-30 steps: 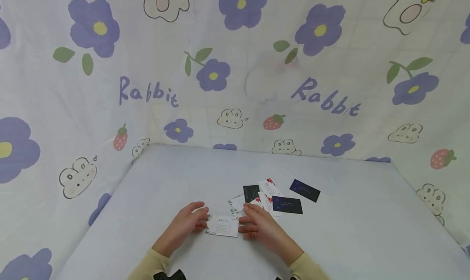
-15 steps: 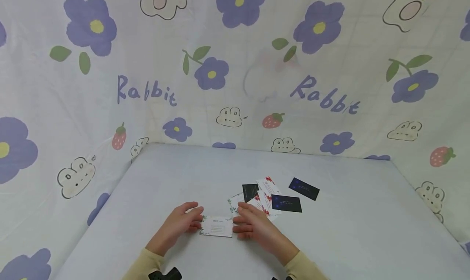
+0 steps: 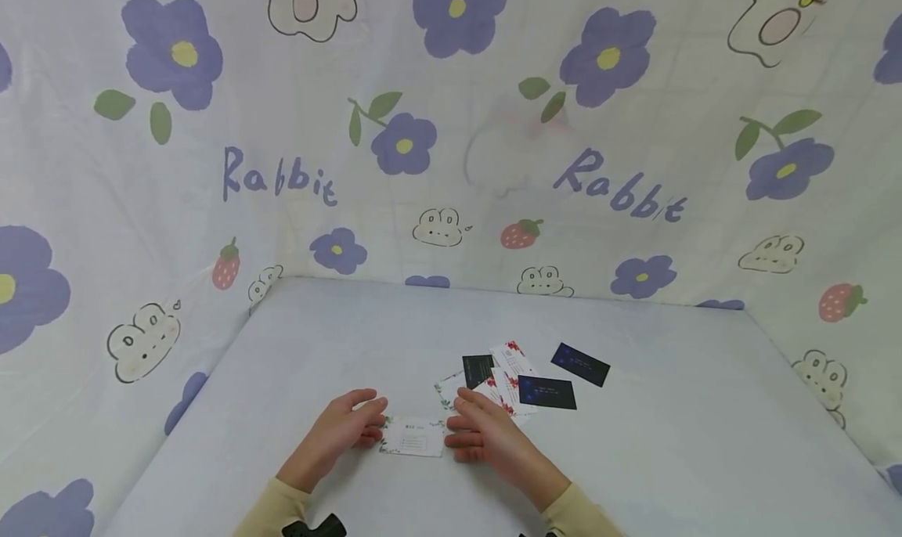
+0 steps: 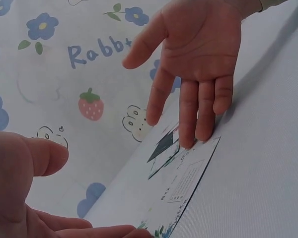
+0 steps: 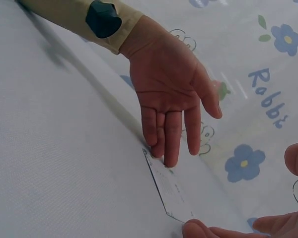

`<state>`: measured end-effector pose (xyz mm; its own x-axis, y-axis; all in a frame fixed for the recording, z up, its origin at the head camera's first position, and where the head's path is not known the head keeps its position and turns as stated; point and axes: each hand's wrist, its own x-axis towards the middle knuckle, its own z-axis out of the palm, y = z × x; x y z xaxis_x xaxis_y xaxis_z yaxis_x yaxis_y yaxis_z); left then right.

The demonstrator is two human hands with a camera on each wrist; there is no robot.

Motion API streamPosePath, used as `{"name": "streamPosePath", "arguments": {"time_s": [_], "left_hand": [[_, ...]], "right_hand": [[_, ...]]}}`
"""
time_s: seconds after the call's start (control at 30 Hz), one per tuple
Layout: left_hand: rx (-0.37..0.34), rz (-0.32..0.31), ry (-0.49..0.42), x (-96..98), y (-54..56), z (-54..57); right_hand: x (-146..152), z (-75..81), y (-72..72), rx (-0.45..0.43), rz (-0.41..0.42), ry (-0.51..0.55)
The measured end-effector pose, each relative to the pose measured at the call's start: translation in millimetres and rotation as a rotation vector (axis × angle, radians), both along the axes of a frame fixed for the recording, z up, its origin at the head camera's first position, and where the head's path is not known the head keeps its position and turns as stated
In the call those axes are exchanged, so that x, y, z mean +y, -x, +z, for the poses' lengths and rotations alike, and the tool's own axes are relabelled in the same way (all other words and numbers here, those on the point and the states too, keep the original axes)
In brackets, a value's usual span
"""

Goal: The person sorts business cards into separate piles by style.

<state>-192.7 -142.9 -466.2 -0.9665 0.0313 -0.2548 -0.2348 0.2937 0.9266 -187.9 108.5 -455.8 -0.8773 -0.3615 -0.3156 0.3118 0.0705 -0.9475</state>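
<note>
The left hand (image 3: 345, 431) and the right hand (image 3: 493, 435) face each other with a white business card (image 3: 412, 437) lying flat between them. Both hands are unclenched, their fingers loosely extended, and neither grips anything. The left fingertips are at the card's left short edge and the right fingertips at its right short edge; whether every finger makes contact cannot be told. The card has green leafy sprigs at its corners and a small framed block of print in the middle. Its thickness is hard to judge, so it may be more than one card.

Just past the right fingertips, partly hidden by that hand, is a white card with green leaves (image 3: 448, 387). A black card (image 3: 479, 370) overlaps it, farther from the hand. Beside these, beyond the right hand, lie white cards with red flowers (image 3: 513, 357), overlapped by a navy card with blue spots (image 3: 547, 392). A second navy card (image 3: 581, 364) lies apart, farther out to the right of the right hand.

Cream sleeves (image 3: 271, 509) end at both wrists. Under the hands is a pale tabletop (image 3: 669, 412), and well beyond them hangs a white cloth (image 3: 451, 99) printed with purple flowers, strawberries, rabbits and the word "Rabbit".
</note>
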Motion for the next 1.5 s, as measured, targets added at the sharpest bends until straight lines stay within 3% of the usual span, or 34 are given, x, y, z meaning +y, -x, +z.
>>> {"name": "streamPosePath", "arguments": {"time_s": [0.53, 0.73, 0.93, 1.23, 1.5], "left_hand": [[-0.002, -0.019, 0.026, 8.4, 6.2, 0.7], [0.053, -0.046, 0.046, 10.9, 14.0, 18.5], [0.092, -0.057, -0.021, 19.3, 29.1, 35.4], [0.097, -0.057, -0.124, 36.2, 44.7, 50.3], [0.105, -0.046, -0.145, 40.6, 51.0, 58.9]], "right_hand": [[10.6, -1.1, 0.8, 0.003, -0.029, 0.002], [25.6, 13.4, 5.7, 0.049, -0.081, 0.004], [56.5, 31.5, 15.7, 0.128, -0.188, -0.02], [107.3, 48.4, 27.2, 0.144, -0.291, -0.03], [135.5, 56.5, 30.0, 0.158, -0.337, 0.014]]}}
